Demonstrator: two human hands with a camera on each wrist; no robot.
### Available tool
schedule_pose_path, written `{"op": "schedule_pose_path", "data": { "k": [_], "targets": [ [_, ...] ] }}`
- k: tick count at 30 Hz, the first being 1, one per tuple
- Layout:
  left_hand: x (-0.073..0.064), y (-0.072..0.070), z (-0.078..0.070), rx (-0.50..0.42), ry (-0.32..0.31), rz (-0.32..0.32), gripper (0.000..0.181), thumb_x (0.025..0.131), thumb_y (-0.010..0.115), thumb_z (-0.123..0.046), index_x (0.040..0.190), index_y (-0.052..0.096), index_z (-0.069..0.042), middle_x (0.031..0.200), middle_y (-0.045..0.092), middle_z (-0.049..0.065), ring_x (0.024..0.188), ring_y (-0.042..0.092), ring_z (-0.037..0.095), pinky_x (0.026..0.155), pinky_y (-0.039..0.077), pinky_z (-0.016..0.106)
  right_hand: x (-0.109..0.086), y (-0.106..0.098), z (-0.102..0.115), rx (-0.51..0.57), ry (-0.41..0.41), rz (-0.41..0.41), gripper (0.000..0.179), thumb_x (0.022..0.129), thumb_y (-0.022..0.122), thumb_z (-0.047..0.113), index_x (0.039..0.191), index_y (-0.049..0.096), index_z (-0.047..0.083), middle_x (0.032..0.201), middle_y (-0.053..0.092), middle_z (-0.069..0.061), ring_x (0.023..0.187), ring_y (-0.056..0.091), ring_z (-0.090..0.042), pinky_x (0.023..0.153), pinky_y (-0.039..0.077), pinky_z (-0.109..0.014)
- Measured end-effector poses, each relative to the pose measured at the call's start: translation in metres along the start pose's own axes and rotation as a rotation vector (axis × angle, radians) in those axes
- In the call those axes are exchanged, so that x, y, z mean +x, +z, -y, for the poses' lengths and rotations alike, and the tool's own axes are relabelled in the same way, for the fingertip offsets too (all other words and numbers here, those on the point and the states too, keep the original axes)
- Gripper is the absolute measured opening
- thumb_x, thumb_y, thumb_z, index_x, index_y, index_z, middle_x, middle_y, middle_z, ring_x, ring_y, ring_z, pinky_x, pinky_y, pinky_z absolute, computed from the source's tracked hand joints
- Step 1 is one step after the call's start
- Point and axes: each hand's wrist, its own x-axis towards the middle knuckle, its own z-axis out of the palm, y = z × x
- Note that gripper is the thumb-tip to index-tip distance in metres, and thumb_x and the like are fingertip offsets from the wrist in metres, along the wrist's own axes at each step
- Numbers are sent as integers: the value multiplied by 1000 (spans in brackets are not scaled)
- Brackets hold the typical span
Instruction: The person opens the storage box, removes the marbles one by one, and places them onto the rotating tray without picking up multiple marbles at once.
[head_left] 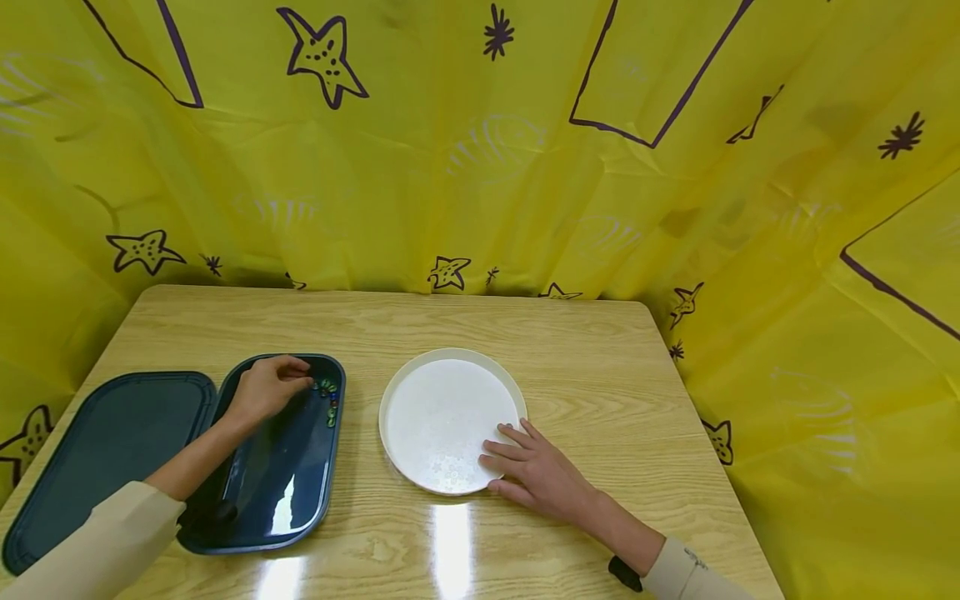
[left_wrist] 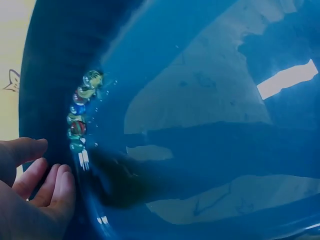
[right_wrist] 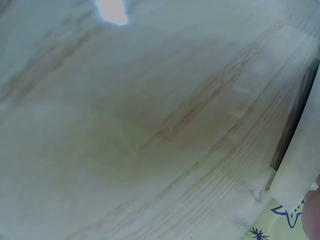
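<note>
My left hand [head_left: 272, 388] hovers over the far end of a dark blue tray [head_left: 327, 492], its fingers loosely bent. Several glass marbles [head_left: 331, 402] lie in a line along the tray's inner edge, just beyond the fingertips. In the left wrist view, a gap separates the hand [left_wrist: 42, 192] from the marbles [left_wrist: 77, 127], and nothing shows between thumb and fingers. My right hand [head_left: 546, 473] rests at the near right rim of a round white plate [head_left: 446, 421], fingers spread and extended over it. Only a bit of that hand [right_wrist: 312, 215] enters the right wrist view.
A second dark tray or lid [head_left: 112, 462] lies flat at the left, against the blue tray. Everything stands on a wood-grain table [head_left: 592, 367]. A yellow patterned curtain [head_left: 420, 167] hangs behind and beside the table.
</note>
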Motion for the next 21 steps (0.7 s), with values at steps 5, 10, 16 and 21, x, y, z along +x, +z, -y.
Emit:
{"op": "schedule_pose_path", "data": {
  "k": [5,10,16,21],
  "targets": [
    [1,1,6,28,2,15,26,94,68,-5,112,64,14,101,67,30,89,65,44,73,55,52,-1,0,0,2,-2,-3,45,104,49,44,129,69,13,135,62,-4,134,47,-31,113,28,-56],
    [1,2,10,32,9,22,26,94,68,-5,111,65,15,99,68,29,88,66,43,71,55,50,-1,0,-1,0,-3,-9,46,104,48,45,129,69,13,135,62,-4,134,47,-31,113,29,-55],
    [2,6,12,37,19,28,23,93,68,-3,108,66,15,96,69,27,85,67,40,68,55,49,-1,0,-1,0,-3,-6,46,105,47,46,129,69,13,135,62,-4,135,47,-30,113,28,-55],
    [5,9,14,55,31,22,21,93,69,-3,105,68,13,94,70,26,82,67,39,67,55,48,-1,0,-2,-4,-4,1,46,105,46,46,130,69,14,136,62,-4,136,46,-30,114,28,-55]
  ]
}}
